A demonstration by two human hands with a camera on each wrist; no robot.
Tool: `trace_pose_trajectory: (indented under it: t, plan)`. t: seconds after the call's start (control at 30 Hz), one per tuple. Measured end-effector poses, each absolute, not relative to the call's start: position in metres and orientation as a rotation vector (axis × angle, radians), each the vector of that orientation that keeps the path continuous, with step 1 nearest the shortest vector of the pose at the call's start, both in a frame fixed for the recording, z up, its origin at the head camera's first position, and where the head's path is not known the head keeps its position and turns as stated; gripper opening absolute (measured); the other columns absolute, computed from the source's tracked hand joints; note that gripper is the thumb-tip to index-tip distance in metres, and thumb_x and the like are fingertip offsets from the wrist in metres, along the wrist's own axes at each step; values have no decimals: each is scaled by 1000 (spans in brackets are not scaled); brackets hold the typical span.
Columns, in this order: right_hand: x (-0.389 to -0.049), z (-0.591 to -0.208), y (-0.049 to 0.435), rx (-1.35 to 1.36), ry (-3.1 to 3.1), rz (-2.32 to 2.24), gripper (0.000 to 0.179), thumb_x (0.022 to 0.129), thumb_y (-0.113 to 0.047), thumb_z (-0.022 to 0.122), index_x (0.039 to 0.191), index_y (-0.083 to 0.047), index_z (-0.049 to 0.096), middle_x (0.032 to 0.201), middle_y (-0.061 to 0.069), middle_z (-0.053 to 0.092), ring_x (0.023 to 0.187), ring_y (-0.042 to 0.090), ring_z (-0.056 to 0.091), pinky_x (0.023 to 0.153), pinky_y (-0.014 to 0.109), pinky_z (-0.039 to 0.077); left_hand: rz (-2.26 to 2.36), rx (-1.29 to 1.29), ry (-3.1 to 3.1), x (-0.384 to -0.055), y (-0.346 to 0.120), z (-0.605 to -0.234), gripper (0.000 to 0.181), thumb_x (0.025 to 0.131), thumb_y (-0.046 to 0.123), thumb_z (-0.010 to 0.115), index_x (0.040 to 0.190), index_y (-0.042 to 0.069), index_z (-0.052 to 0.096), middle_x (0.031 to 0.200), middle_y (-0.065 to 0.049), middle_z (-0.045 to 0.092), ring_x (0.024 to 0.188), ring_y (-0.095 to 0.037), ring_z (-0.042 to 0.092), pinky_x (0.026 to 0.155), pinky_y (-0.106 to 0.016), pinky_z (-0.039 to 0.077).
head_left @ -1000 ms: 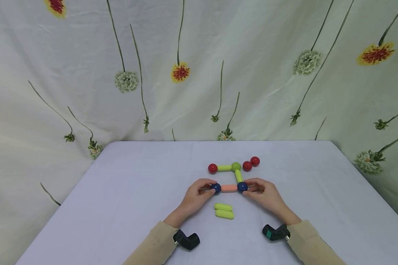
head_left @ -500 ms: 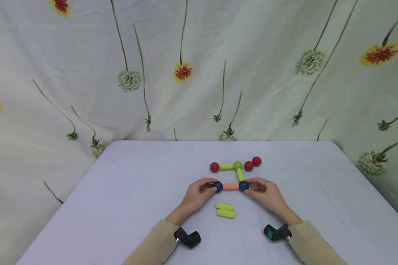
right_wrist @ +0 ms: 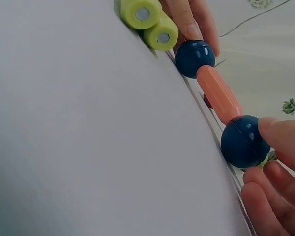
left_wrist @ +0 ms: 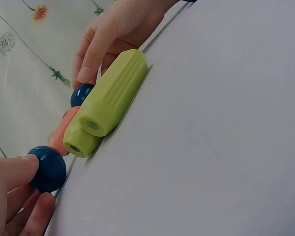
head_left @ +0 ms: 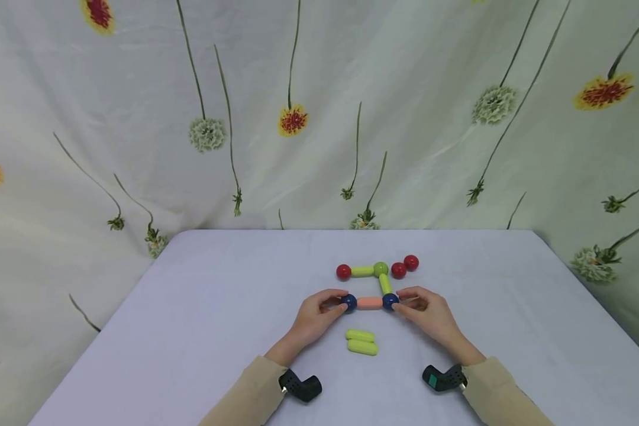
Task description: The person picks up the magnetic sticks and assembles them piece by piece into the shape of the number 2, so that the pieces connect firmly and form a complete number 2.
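Note:
My left hand pinches a glossy dark blue ball between thumb and fingers. A salmon-pink ribbed rod joins it to a second blue ball. My right hand has its thumb on that second ball and its fingers curled close around the far side. From there a lime-green rod runs back to a green ball. Another lime-green rod links the green ball to a red ball on the left. In the right wrist view the pink rod meets both blue balls.
Two loose lime-green rods lie side by side nearer the person, with metal discs visible in their ends. Two loose red balls sit right of the green ball. A floral cloth hangs behind the white table.
The joined pieces and the hands stay in nearly the same place. The right fingers draw slightly back from the blue ball. The head view shifts a little.

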State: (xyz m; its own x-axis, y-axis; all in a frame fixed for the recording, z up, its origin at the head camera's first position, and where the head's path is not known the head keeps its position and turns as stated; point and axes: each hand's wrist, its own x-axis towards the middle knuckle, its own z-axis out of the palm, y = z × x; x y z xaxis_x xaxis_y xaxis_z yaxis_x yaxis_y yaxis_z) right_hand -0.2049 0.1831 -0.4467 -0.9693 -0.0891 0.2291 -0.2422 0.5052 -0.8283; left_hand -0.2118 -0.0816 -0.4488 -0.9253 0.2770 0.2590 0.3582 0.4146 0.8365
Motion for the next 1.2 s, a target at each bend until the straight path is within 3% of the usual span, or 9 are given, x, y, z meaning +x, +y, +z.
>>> trace_pose_trajectory:
  t: [0.3,0.77,1.2]
  plan:
    - [-197,-436,173,348,-2512,1553,21,82,-22,73,97,-8,69,82,1,65,67,14,59,57,24,49,-1540,-597,-2562,-212,-82,-450,28,90,23,64,117,14,66,113,-3,64,100,-19,58,74,-23,47]
    - [-187,-429,154,553,-2742,1551,27,83,-29,72,101,-8,69,89,-3,67,82,13,60,74,28,49,-1543,-584,-2570,-212,-81,-449,28,91,22,63,117,13,65,113,-4,63,100,-19,58,74,-24,47]
    - [-182,-433,146,688,-2780,1487,26,81,-29,74,100,-11,70,86,-8,66,76,9,59,70,24,49,-1543,-584,-2573,-211,-81,-448,27,91,22,63,117,13,65,113,-3,63,101,-19,58,76,-25,47]
